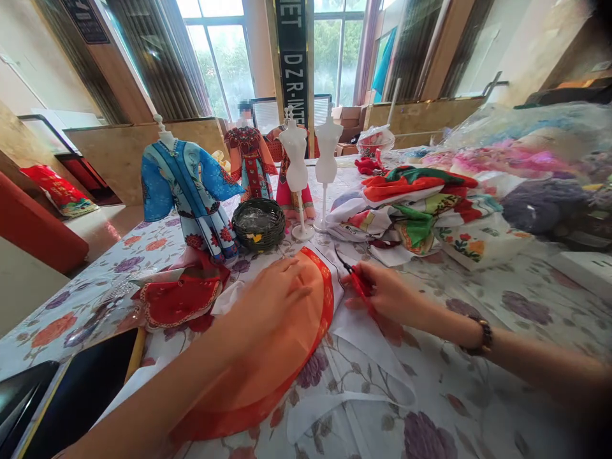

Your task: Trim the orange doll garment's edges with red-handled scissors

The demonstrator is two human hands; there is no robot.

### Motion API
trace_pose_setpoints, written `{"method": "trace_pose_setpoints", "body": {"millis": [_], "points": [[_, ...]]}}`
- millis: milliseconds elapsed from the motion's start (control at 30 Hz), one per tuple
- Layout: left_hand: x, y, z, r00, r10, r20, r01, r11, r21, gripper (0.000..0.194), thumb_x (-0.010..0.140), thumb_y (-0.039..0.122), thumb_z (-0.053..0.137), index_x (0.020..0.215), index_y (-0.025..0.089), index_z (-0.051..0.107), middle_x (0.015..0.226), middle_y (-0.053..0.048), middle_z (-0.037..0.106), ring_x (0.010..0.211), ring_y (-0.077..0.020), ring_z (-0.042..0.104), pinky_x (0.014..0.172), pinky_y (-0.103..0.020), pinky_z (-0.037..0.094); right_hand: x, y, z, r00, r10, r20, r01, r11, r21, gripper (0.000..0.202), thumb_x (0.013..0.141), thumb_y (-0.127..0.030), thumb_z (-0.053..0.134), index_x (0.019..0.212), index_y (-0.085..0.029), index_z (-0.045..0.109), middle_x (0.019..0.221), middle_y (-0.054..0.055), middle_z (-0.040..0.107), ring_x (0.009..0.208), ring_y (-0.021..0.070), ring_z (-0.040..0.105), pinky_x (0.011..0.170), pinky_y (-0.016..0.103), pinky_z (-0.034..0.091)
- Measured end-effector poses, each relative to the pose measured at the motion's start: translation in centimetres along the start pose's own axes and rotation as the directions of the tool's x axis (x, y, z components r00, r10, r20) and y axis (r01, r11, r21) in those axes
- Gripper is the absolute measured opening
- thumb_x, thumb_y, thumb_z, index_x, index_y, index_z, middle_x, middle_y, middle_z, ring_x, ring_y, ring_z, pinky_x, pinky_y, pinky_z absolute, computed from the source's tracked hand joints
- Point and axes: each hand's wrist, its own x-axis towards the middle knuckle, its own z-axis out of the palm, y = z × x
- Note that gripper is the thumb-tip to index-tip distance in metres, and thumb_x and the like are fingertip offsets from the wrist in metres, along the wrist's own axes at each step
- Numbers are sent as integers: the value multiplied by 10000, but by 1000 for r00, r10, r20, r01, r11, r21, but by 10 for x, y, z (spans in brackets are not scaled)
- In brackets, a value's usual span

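An orange piece of fabric (268,357) with a curved red border lies on the flowered tablecloth. My left hand (275,284) rests flat on its upper part, fingers stretched out. Close to the red border, my right hand (382,287) is closed around red-handled scissors (359,285). Their dark blades point up and left beside the white margin of the fabric. A partly cut white strip (373,354) hangs away from that edge and curls across the tablecloth. Whether the blades touch the cloth I cannot tell.
Two white mannequins (292,153) and a dark woven basket (259,224) stand ahead. A blue robe (186,185) hangs on a stand at left. Folded fabrics (411,204) are piled at right. Red embroidered cloth (182,296) and a dark tablet-like device (86,395) lie at left.
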Motion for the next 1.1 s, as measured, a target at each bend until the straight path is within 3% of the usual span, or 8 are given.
{"method": "trace_pose_setpoints", "body": {"millis": [100,233,400,600,833,1000,1100], "points": [[13,-13,17,1000,-8,19,8,1000,-9,280,910,249,497,1154,155,596,1247,-129,583,1188,-259,521,1037,-456,409,0,-8,5,999,-13,32,13,1000,21,224,696,-205,654,727,-220,432,670,-25,549,585,144,457,513,252,364],[24,-29,30,1000,-22,-3,22,999,-43,300,906,144,420,1113,146,637,1191,-119,631,1117,-227,581,985,-398,465,-4,-13,8,997,-28,71,25,999,34,235,671,-137,640,707,-220,423,609,-51,500,545,123,421,482,232,332],[28,-34,27,995,-50,-82,44,997,-63,372,844,44,397,1031,165,695,1063,-72,682,982,-195,637,906,-358,513,-6,-9,5,998,-30,55,29,999,17,171,729,-182,598,684,-212,436,624,-26,535,551,129,445,496,241,347],[26,-37,17,977,-92,-192,91,996,-14,476,758,-48,379,1066,164,674,1090,-62,647,1017,-176,599,950,-366,481,2,0,-12,998,-11,-63,9,1000,-24,186,759,-257,579,669,-219,421,593,-27,503,536,138,430,507,259,343],[23,-24,18,978,6,-209,7,998,63,328,859,40,417,1066,156,644,1128,-82,628,1080,-206,549,980,-427,444,12,13,-33,981,35,-190,-39,999,-19,164,739,-284,578,688,-219,437,651,-2,543,573,148,456,502,265,340],[18,-1,15,975,182,-125,-171,981,89,153,882,195,532,957,173,663,1042,-54,688,1018,-201,589,945,-400,461,14,11,-45,969,50,-241,-62,997,-43,168,719,-274,579,661,-220,431,585,-35,447,543,133,373,500,264,308],[13,13,14,958,281,-53,-272,953,133,250,857,350,595,1016,167,660,1064,-59,702,1013,-228,604,918,-421,477,15,11,-51,964,67,-258,-80,996,-41,136,723,-284,587,705,-211,474,632,-12,515,576,149,435,520,271,330]]}}
